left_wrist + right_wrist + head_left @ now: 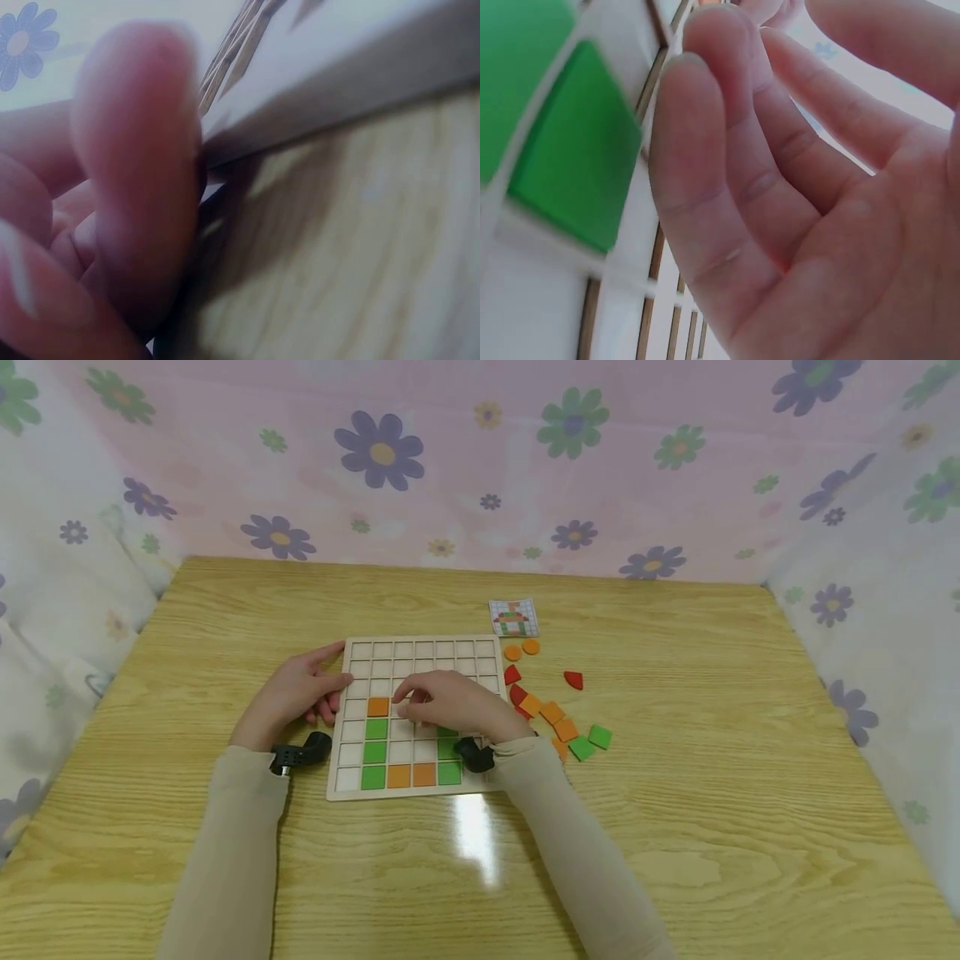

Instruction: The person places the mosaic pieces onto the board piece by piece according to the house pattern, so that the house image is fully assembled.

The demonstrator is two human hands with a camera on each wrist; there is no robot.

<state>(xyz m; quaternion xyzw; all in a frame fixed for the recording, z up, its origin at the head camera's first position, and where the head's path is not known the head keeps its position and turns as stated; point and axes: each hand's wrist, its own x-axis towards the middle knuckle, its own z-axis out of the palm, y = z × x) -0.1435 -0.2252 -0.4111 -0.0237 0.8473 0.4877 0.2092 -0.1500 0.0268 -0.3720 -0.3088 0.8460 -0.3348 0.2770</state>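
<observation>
A wooden grid board (412, 797) lies on the table with several green tiles (374, 752) and orange tiles (398, 776) set in its squares. At its left edge, my left hand (296, 689) rests with the index finger and thumb against the frame; in the left wrist view a fingertip (139, 97) touches the board's side (337, 82). My right hand (450, 700) hovers over the middle of the board, its fingertips beside an orange tile (378, 707). Its fingers bend loosely, and nothing shows between them in the right wrist view, where a green tile (581, 150) sits nearby.
Right of the board lie loose orange squares (552, 712), green squares (600, 737), red quarter-round pieces (573, 680) and orange discs (531, 647). A small pattern card (513, 618) is behind them. A flowered cloth (480, 510) hangs at the table's back.
</observation>
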